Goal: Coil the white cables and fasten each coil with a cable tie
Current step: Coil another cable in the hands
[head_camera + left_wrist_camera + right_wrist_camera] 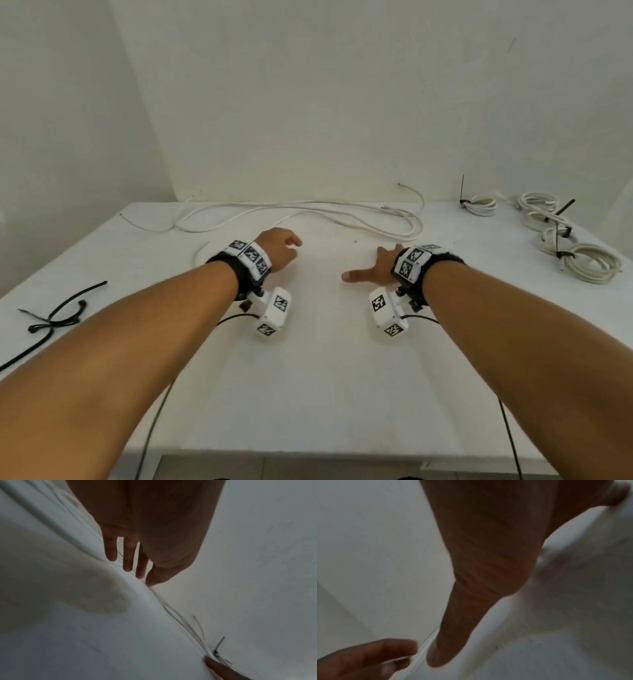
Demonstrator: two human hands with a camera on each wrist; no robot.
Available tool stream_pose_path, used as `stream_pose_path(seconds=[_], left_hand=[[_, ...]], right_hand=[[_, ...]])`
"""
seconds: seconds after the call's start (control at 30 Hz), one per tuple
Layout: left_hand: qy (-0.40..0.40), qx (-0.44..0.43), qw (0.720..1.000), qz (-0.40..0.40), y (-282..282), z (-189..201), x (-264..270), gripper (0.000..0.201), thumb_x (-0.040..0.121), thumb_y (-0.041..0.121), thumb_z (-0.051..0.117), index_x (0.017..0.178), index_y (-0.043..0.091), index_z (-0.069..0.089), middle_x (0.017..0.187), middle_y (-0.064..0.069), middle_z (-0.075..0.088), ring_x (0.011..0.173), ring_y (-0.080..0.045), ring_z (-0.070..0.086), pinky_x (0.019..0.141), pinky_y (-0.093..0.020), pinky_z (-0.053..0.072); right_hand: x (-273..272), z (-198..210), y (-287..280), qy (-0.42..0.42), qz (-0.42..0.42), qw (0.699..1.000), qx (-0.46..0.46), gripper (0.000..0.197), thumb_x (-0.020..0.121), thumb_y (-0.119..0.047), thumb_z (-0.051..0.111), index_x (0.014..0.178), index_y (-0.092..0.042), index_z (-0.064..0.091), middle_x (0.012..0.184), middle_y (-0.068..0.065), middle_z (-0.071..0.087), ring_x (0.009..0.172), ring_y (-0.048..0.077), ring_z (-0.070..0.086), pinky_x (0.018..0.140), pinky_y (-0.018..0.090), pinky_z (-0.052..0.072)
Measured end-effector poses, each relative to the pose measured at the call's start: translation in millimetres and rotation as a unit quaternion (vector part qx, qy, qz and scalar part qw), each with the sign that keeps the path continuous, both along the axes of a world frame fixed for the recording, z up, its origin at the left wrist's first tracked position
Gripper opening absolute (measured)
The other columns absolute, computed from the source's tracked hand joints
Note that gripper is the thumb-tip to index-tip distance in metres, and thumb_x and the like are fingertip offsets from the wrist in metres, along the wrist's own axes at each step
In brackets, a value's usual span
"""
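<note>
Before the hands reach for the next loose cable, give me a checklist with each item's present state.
1. Left hand free: ok, fingers relaxed, holding nothing.
2. Right hand free: ok, fingers spread above the table.
3. Loose white cables left to coil: ok, several lie uncoiled along the far edge.
4. Spare cable ties at hand: ok, black ties lie at the left.
5. Finished coils out of the way: ok, tied bundles sit at the far right.
6. Loose cables free of tangles: cannot tell, strands overlap.
</note>
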State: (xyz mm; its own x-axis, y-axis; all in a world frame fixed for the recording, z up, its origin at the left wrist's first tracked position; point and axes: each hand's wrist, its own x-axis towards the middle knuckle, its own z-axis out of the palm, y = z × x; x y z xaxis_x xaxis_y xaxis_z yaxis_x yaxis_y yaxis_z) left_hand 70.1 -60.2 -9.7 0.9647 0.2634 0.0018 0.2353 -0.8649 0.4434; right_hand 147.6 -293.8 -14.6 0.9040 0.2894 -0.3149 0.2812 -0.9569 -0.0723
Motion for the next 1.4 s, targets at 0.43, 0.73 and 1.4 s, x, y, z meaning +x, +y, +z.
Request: stream_pose_path(seconds=[0.43, 0.73, 1.4], left_hand=[[0.088, 0.137, 0.986, 0.043, 87.1, -8.3, -57.9, 0.036, 0.086, 0.018, 0.069, 0.121, 0.019, 0.061, 0.117, -0.002, 0.064, 0.107, -0.020, 0.059, 0.084, -0.025, 0.042], [-0.020, 0.010, 1.000, -0.012, 60.2, -0.4, -70.9, 0.015, 0.098, 0.028, 0.053, 0.106, 0.020, 0.064, 0.089, -0.002, 0.063, 0.070, -0.017, 0.056, 0.065, -0.028, 0.043], [-0.038, -0.534, 0.836, -0.122, -31.0, 65.3, -115.4, 0.041, 0.104, 0.036, 0.035, 0.066, 0.020, 0.039, 0.057, 0.003, 0.021, 0.047, -0.012, 0.020, 0.045, -0.023, 0.022]], right_hand=[[2.9, -24.5, 0.1, 0.064, -0.026, 0.997, 0.019, 0.163, 0.026, -0.100, 0.056, 0.155, -0.031, -0.016, 0.162, 0.008, -0.026, 0.151, 0.037, 0.000, 0.121, 0.056, 0.015], [-2.1, -26.4, -1.1, 0.035, -0.019, 0.999, 0.006, 0.165, 0.019, -0.106, 0.042, 0.156, -0.032, -0.012, 0.164, 0.009, -0.017, 0.151, 0.039, -0.003, 0.120, 0.059, 0.010], [-59.9, 72.8, 39.2, -0.099, 0.174, 0.761, 0.617, 0.010, 0.087, -0.024, 0.075, 0.080, -0.020, 0.069, 0.058, -0.015, 0.059, 0.052, 0.003, 0.045, 0.055, 0.020, 0.040]])
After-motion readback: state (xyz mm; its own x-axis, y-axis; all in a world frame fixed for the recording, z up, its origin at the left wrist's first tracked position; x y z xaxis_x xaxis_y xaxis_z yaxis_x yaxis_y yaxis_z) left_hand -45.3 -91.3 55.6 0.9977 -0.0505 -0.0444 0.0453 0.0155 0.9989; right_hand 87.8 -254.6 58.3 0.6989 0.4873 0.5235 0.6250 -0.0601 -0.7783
